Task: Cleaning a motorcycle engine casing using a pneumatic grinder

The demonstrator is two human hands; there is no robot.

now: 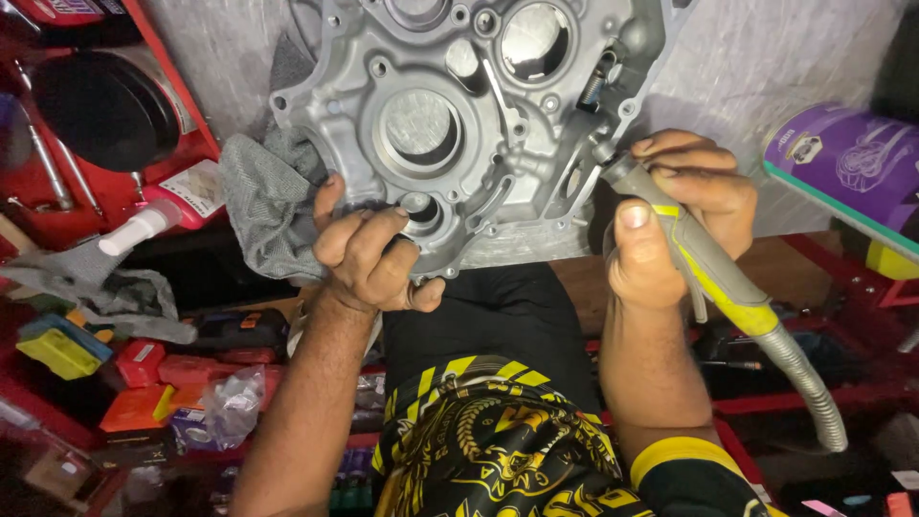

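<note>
With our left hand (369,258) we pinch a grey cloth (268,206) against the lower edge of the cast engine case (459,124), while our right hand (675,215) grips the yellow-grey air gun (704,263), nozzle at the case's right rim. We judge we are cleaning; next we aim into each bore. The case, pale grey, rests on the bench straight ahead

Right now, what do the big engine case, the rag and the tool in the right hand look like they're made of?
Engine case: likely cast aluminium, matte silver-grey with brighter machined bores. Rag: woven grey cloth, soft folds, gripped by the left hand. Tool in the right hand: seemingly grey and yellow plastic or rubber, on a ribbed silvery hose.
</note>
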